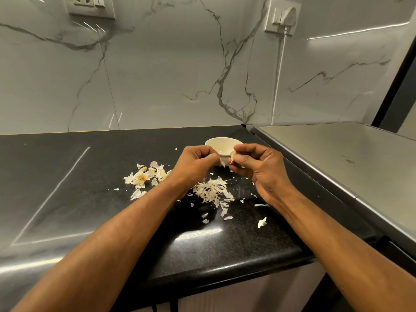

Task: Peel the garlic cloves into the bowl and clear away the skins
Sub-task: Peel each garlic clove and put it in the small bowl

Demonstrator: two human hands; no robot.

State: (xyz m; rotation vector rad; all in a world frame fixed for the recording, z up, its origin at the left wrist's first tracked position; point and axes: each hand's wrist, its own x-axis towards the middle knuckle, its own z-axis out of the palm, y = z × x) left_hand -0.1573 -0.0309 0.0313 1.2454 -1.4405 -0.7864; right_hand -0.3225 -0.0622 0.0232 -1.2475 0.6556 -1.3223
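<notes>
My right hand (258, 167) pinches a garlic clove (233, 156) between thumb and fingers, just in front of a small cream bowl (219, 143). My left hand (194, 165) has its fingers curled and pinches a scrap of skin (222, 163) that hangs beside the clove. Both hands hover above the black counter (90, 176), close together. A heap of papery skins (212, 191) lies below them. More skins and the empty garlic head base (141, 177) lie to the left. What is inside the bowl is mostly hidden by my hands.
Scattered skin flakes (262, 222) dot the counter toward its front edge. A steel surface (337, 158) adjoins the counter on the right. The marble wall (180, 64) behind carries a plugged socket (282, 15) with a white cord.
</notes>
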